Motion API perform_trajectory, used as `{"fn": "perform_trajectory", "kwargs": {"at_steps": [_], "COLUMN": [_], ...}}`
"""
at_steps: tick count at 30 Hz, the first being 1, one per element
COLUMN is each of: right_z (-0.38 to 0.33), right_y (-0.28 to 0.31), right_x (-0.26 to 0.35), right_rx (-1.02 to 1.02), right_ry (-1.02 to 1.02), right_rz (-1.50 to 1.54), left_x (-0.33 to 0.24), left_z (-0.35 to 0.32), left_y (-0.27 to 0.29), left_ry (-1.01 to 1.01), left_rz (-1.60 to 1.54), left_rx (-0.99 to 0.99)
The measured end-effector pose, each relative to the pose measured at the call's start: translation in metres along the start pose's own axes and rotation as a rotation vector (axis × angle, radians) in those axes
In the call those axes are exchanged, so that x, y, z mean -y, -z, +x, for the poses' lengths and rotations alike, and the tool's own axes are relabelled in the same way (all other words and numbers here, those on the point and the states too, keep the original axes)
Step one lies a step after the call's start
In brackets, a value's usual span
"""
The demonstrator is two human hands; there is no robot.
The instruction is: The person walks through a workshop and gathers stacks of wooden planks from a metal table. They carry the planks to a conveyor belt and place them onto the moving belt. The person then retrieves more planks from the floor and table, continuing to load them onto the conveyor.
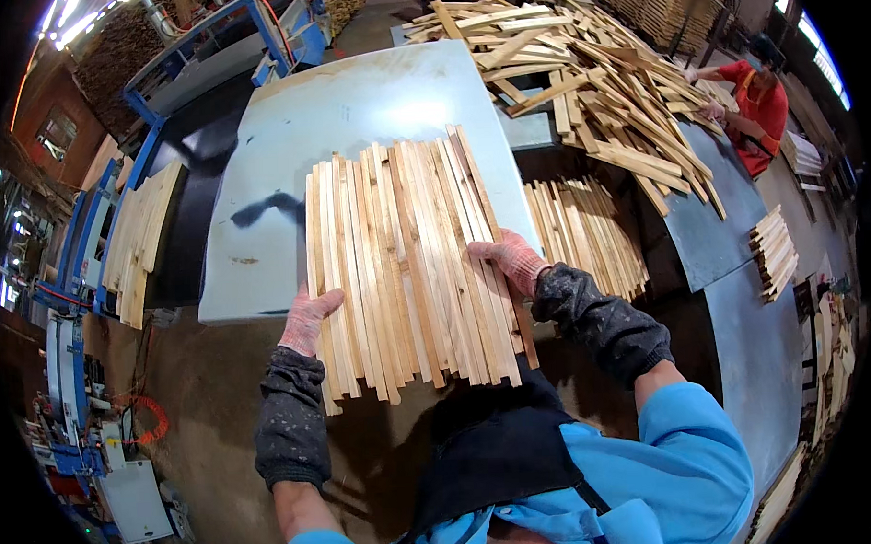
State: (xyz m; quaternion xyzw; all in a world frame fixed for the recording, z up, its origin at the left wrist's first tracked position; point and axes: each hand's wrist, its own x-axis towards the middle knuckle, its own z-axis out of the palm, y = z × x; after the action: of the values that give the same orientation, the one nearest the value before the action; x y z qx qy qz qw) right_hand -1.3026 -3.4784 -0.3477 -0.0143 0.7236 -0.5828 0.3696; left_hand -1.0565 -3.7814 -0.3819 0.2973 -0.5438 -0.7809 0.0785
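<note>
A wide row of narrow wooden strips (404, 263), packed side by side with uneven ends, is squeezed between my two gloved hands. My left hand (311, 319) grips the row's left edge, its thumb over the top. At the right edge, my right hand (514, 260) clamps the strips with the thumb across the outer ones; its other fingers are partly hidden. The far part of the row lies over the pale table (353, 107), while the near ends stick out past its front edge toward my dark apron (489, 443).
Right of the table lies another row of strips (588, 238). Beyond it, a loose heap of wood pieces (631, 102) covers a grey bench (716, 214), where a person in red (756, 107) works. Blue-framed machinery (146, 100) and boards (142, 244) stand at the left.
</note>
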Motion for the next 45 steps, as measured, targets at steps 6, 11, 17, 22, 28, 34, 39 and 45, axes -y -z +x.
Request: {"fn": "perform_trajectory", "kwargs": {"at_steps": [6, 11, 17, 22, 28, 34, 39, 45], "right_z": [0.016, 0.040, 0.059, 0.062, 0.075, 0.079, 0.085, 0.085], "right_y": [0.005, 0.008, 0.020, 0.026, 0.021, 0.013, 0.019, 0.044], "right_x": [-0.019, -0.044, -0.060, -0.067, -0.079, -0.083, -0.089, -0.061], "right_rx": [0.056, 0.064, 0.113, 0.183, 0.200, 0.224, 0.178, 0.035], "right_ry": [0.124, 0.262, 0.291, 0.350, 0.395, 0.424, 0.395, 0.339], "right_rz": [0.152, 0.235, 0.259, 0.312, 0.355, 0.442, 0.265, -0.397], "left_x": [-0.002, -0.004, 0.025, 0.028, 0.042, 0.053, 0.056, 0.046], "left_z": [0.023, 0.051, 0.067, 0.045, 0.044, 0.048, 0.049, 0.042], "left_y": [-0.006, -0.007, -0.017, -0.040, -0.055, -0.057, -0.055, -0.063], "left_ry": [-0.144, -0.130, -0.315, -0.410, -0.094, -0.091, -0.138, -0.189], "left_rz": [0.295, 0.721, 0.835, 1.141, 1.392, 1.648, 1.724, 1.702], "left_rx": [0.013, -0.135, -0.317, -0.548, -0.667, -0.705, -0.678, -0.639]}}
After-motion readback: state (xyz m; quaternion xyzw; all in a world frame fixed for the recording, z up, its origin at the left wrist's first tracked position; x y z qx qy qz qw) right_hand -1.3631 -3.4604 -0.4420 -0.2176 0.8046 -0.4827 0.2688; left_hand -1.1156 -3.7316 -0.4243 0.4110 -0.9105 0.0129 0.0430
